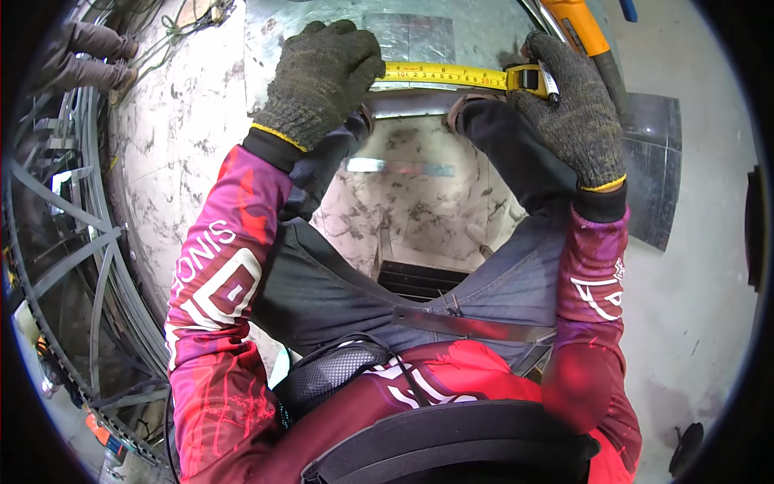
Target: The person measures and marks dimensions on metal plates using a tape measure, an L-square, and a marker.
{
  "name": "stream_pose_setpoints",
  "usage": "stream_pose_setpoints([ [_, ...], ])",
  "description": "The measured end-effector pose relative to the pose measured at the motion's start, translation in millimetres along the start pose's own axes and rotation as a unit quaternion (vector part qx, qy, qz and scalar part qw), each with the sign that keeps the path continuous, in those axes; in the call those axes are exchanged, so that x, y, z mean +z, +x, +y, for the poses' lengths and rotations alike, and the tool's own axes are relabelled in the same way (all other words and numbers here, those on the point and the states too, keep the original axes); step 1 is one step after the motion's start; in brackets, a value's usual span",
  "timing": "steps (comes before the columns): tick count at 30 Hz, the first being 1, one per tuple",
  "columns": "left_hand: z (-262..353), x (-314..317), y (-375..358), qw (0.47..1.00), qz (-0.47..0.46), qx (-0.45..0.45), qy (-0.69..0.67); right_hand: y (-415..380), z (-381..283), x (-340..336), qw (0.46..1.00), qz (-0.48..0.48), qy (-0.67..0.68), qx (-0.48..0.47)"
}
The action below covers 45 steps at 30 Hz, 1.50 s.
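Note:
A yellow tape measure blade [443, 75] runs straight between my two gloved hands, over the near edge of a grey metal sheet [476, 32]. My left hand [326, 77], in a dark knitted glove, is closed around the blade's end and hides its tip. My right hand [574, 109], gloved the same way, grips the tape measure case [524, 78]. A white marker-like stick [551, 84] also shows between the right hand's fingers and the case.
An orange power tool [576, 24] lies beyond my right hand. Dark metal plates [655, 165] rest on the floor at right. Metal strips and frames [89, 242] stand at left. Another person's legs [93, 56] show at upper left. My knees flank a dark slatted seat [415, 280].

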<state>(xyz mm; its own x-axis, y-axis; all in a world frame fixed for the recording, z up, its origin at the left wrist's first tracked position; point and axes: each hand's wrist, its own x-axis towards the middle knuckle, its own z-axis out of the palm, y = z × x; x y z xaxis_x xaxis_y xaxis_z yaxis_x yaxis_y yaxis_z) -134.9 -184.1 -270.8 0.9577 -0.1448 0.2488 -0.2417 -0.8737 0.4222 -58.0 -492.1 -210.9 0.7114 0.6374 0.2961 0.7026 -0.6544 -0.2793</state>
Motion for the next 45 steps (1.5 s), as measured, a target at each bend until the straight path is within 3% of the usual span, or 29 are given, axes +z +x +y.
stream_pose_setpoints([
  [4,12,-8,-1,0.999,-0.043,-0.022,0.004,-2,-2,1,1.0,-0.005,-0.003,-0.011],
  [6,27,-8,3,0.997,0.033,0.065,0.031,0,-1,1,1.0,0.0,-0.011,-0.012],
  [7,24,-8,3,0.997,-0.037,0.05,0.045,1,0,1,1.0,-0.002,-0.003,-0.015],
  [15,11,-1,9,0.999,0.011,0.021,0.045,20,4,1,1.0,-0.008,-0.008,-0.03],
  [22,7,11,28,0.997,0.024,-0.034,0.067,34,21,11,0.999,-0.024,0.017,0.014],
  [33,19,-4,24,0.996,0.006,-0.002,0.094,34,24,13,0.999,-0.002,0.036,0.005],
  [38,18,0,22,0.997,-0.001,0.047,0.057,34,13,6,0.999,-0.038,0.019,0.031],
  [41,17,1,22,0.999,-0.028,-0.001,0.025,36,15,8,0.999,-0.042,0.001,0.028],
  [45,13,3,25,0.999,-0.032,0.0,0.032,36,17,10,0.999,-0.039,0.005,0.028],
])
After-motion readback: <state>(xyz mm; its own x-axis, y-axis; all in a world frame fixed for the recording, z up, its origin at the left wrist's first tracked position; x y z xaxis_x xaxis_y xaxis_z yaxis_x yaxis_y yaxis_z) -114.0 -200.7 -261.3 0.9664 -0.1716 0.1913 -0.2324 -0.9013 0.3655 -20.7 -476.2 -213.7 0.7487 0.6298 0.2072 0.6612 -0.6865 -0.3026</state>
